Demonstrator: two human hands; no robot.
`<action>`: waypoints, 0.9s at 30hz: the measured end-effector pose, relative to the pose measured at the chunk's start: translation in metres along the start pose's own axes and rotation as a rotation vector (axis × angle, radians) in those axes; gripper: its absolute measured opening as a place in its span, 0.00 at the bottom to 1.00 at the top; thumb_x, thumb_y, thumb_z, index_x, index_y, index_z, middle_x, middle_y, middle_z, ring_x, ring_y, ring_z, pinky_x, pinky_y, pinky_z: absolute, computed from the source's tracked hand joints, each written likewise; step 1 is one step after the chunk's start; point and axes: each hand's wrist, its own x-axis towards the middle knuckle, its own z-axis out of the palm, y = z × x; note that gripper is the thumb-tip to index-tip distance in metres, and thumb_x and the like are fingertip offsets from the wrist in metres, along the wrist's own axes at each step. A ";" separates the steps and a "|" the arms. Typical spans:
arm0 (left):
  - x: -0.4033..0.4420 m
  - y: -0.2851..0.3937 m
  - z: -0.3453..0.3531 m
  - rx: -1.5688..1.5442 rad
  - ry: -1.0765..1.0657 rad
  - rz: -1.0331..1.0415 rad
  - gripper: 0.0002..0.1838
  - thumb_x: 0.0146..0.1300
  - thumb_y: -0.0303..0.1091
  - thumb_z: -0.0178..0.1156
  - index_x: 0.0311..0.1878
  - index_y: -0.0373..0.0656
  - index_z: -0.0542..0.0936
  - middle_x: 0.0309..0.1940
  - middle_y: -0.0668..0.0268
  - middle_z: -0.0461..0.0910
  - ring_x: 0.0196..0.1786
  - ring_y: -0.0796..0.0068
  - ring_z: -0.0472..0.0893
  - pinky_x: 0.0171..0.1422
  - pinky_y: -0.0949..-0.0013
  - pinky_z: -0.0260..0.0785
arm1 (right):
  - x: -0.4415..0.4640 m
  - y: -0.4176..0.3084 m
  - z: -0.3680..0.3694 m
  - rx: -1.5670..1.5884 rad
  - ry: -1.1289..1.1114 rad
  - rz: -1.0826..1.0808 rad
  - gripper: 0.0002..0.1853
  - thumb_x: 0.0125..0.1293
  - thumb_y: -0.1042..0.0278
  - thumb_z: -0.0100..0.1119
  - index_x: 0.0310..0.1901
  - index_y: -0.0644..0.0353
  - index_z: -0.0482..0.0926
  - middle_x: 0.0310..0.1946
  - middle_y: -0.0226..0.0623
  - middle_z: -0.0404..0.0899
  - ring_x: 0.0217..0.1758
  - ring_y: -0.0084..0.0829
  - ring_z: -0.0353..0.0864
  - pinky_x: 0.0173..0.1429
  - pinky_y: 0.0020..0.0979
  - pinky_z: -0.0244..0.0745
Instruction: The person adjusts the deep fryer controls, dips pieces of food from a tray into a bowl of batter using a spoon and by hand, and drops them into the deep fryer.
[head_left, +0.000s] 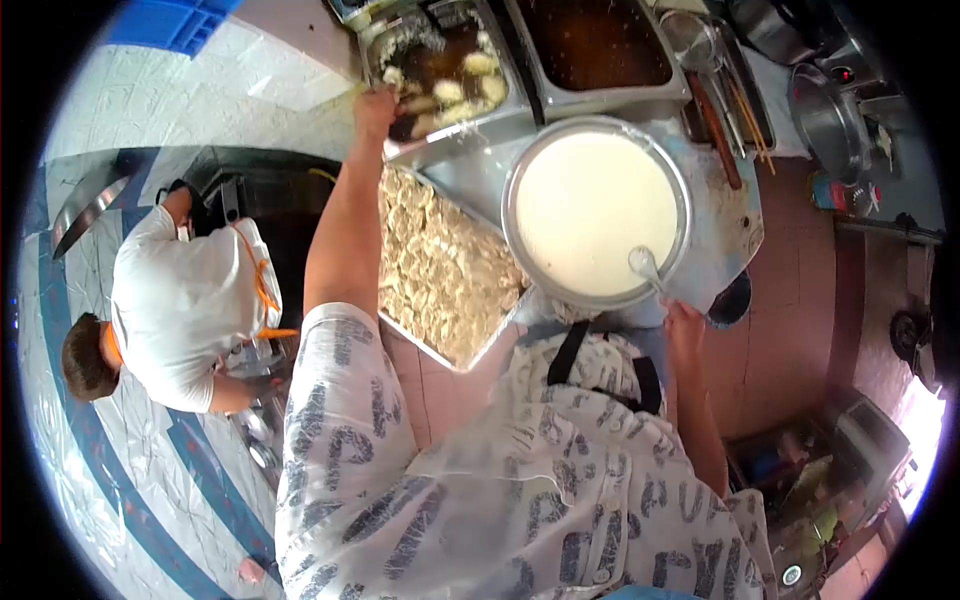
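My right hand (683, 325) grips the handle of a spoon (645, 265) whose head rests at the near right side of a large metal bowl (511, 205) of pale, creamy batter (595, 200). My left arm reaches forward, with my left hand (377, 110) over the near left corner of a deep fryer (470, 130). The fingers of that hand look closed, and what they hold, if anything, cannot be made out. Several pale battered pieces (480, 64) float in the fryer's dark oil. Below my left forearm lies a white tray (440, 362) full of pale, uncooked-looking pieces (440, 265).
A second fryer basin (598, 50) with dark oil adjoins the first. To its right, a strainer (688, 35), tongs and sticks lie in a metal tray. Metal pans (828, 120) stand far right. A co-worker in a white shirt (185, 295) works at the left.
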 end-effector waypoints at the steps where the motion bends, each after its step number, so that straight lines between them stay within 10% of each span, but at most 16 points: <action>1: -0.021 0.016 -0.006 -0.009 0.026 0.007 0.16 0.68 0.37 0.60 0.46 0.30 0.81 0.24 0.61 0.82 0.21 0.73 0.81 0.23 0.69 0.65 | 0.001 0.000 0.000 -0.006 -0.009 -0.022 0.13 0.72 0.65 0.54 0.45 0.64 0.86 0.17 0.20 0.64 0.19 0.13 0.59 0.23 0.20 0.51; 3: -0.053 0.012 -0.021 -0.117 0.002 0.041 0.15 0.71 0.38 0.58 0.52 0.37 0.81 0.39 0.63 0.85 0.29 0.75 0.85 0.25 0.73 0.68 | 0.008 0.001 0.005 0.042 -0.020 0.012 0.14 0.71 0.64 0.55 0.45 0.66 0.85 0.17 0.22 0.66 0.20 0.14 0.61 0.24 0.22 0.53; 9: -0.186 -0.069 -0.037 -0.055 0.042 0.110 0.14 0.67 0.32 0.59 0.50 0.34 0.83 0.33 0.64 0.84 0.31 0.79 0.79 0.35 0.69 0.73 | 0.010 -0.021 0.022 -0.007 -0.104 -0.014 0.15 0.72 0.63 0.55 0.43 0.67 0.86 0.18 0.23 0.67 0.20 0.16 0.62 0.25 0.23 0.55; 13: -0.268 -0.172 -0.015 0.285 0.034 0.067 0.15 0.60 0.37 0.64 0.49 0.43 0.85 0.30 0.55 0.86 0.34 0.58 0.86 0.42 0.61 0.75 | 0.005 -0.030 0.031 -0.099 -0.124 -0.072 0.15 0.73 0.63 0.54 0.44 0.67 0.86 0.18 0.23 0.67 0.21 0.16 0.62 0.26 0.23 0.55; 27: -0.330 -0.144 0.038 0.735 0.000 -0.137 0.18 0.57 0.42 0.63 0.48 0.45 0.82 0.40 0.47 0.84 0.44 0.45 0.84 0.47 0.49 0.75 | -0.005 -0.014 0.028 -0.197 -0.112 -0.087 0.16 0.72 0.60 0.55 0.45 0.62 0.87 0.20 0.25 0.72 0.24 0.17 0.67 0.29 0.24 0.63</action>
